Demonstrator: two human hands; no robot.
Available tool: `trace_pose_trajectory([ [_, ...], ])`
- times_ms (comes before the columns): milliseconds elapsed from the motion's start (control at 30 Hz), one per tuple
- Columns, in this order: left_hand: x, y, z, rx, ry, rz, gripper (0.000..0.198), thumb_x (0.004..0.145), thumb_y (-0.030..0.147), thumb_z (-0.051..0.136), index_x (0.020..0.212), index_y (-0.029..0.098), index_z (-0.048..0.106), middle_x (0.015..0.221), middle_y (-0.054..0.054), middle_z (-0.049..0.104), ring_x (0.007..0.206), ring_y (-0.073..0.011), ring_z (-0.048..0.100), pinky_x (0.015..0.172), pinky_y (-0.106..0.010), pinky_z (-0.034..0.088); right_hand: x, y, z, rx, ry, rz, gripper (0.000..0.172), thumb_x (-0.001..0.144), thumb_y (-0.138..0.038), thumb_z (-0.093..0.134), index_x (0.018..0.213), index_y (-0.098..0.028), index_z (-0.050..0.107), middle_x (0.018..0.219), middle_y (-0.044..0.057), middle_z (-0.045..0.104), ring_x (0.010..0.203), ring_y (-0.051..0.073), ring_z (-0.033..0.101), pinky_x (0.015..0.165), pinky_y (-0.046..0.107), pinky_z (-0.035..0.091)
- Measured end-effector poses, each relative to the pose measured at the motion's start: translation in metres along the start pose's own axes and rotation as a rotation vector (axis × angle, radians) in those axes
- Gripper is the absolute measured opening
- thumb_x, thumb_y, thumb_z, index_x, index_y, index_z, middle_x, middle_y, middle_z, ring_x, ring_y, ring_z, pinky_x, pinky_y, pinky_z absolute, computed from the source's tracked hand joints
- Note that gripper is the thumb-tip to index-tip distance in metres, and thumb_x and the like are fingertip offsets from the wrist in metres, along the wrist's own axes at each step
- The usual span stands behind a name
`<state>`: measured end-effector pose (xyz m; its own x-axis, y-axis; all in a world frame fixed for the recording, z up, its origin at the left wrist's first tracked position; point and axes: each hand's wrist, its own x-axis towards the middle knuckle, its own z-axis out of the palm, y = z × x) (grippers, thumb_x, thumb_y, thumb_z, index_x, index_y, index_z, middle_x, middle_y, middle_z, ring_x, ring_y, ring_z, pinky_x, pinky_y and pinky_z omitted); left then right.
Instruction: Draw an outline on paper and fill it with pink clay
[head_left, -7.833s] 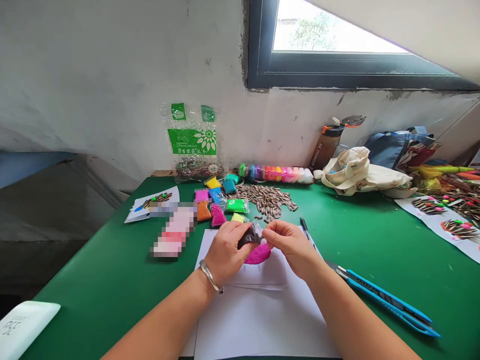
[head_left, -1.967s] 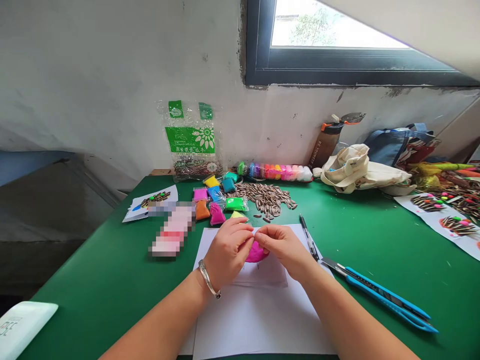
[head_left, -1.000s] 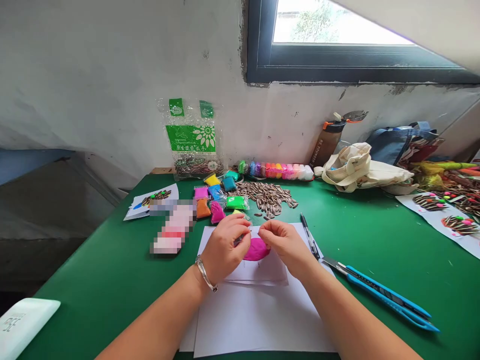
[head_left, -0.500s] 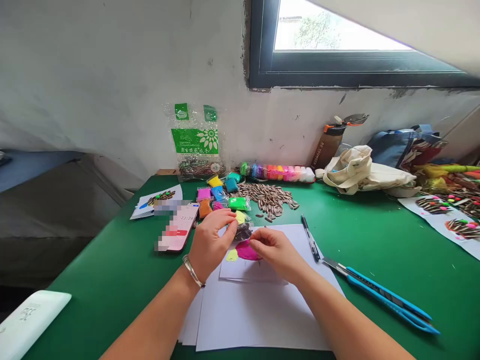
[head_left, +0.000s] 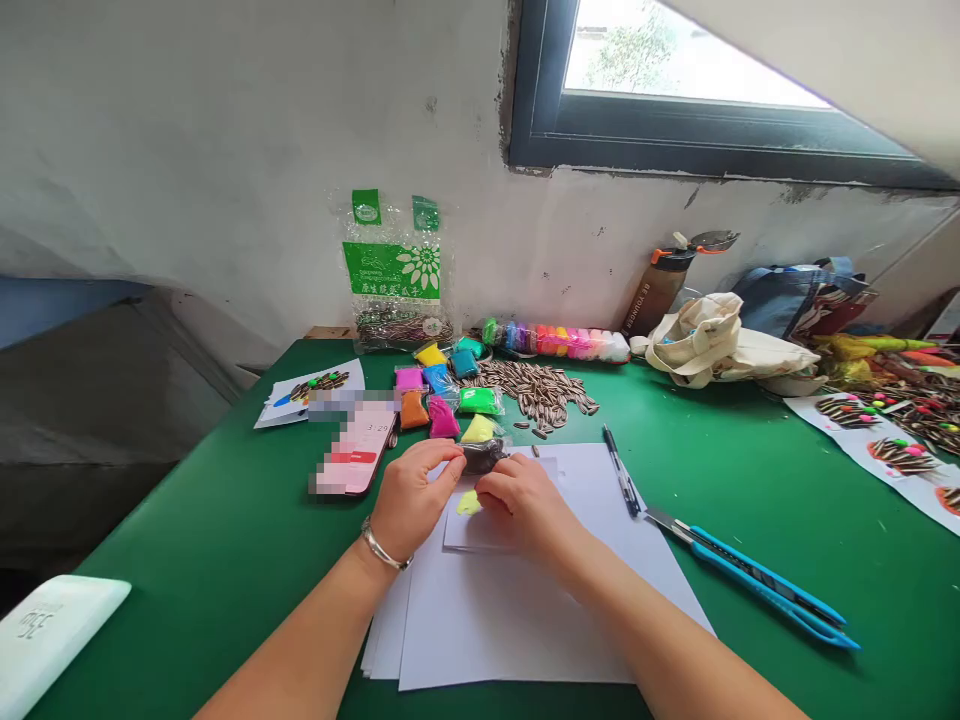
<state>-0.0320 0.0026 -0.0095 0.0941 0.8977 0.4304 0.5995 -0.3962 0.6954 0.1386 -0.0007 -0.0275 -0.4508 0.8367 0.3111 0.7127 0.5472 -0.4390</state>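
Observation:
My left hand (head_left: 420,490) is closed, thumb and fingertips pinching the left end of a small clear packet of black clay (head_left: 484,456). Just below the packet's right end, my right hand (head_left: 529,500) has its fingers curled together; what they hold, if anything, is hidden. Under it lies a small white card (head_left: 469,537) on larger white sheets (head_left: 517,630). A flattened yellow clay patch (head_left: 469,502) shows on the card, while the magenta patch beside it is covered by my right hand.
Several coloured clay packets (head_left: 442,417) and a heap of sunflower seeds (head_left: 544,392) lie beyond my hands. A phone (head_left: 358,450) is at left. To the right are a pen (head_left: 619,470) and a blue utility knife (head_left: 765,585) with its blade out.
My right hand has moved slightly left and down, now covering the magenta patch. My left hand has come down a little to the black clay packet. The view has shifted slightly.

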Motion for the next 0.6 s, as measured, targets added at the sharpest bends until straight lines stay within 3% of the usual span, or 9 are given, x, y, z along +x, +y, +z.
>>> trace_pose_trajectory([
  [600,0.001,-0.004,0.005,-0.040,-0.053,-0.061,0.013,0.080,0.019,0.057,0.080,0.021,0.070,0.084,-0.001,0.072,0.081,-0.0168,0.066,0.075,-0.027,0.052,-0.003,-0.008,0.013,-0.263,0.007,-0.096,0.015,0.083,-0.011,0.053,0.071,-0.018,0.057,0.074,0.004,0.058,0.078,0.017,0.046,0.068,0.030,0.029],
])
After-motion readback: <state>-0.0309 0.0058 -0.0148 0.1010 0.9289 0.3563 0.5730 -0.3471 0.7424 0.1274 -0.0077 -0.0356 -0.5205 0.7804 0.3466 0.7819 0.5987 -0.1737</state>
